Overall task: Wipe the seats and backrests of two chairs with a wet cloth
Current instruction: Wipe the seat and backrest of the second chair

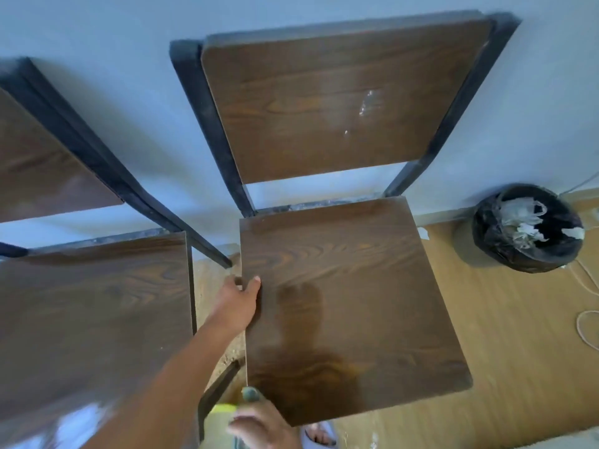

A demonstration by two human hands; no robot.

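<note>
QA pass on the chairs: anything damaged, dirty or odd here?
Yes. The right chair's backrest has whitish scuffed smears right of centre, like residue or peeled finish. Its seat shows dark damp streaks. The bin holds crumpled white scraps, and pale flecks dot the floor.

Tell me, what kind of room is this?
Probably a plain indoor room, perhaps an office or classroom being cleaned: two wood-and-metal chairs, right chair and left chair, against a painted wall, a lined waste bin, and wood-look flooring.
</note>
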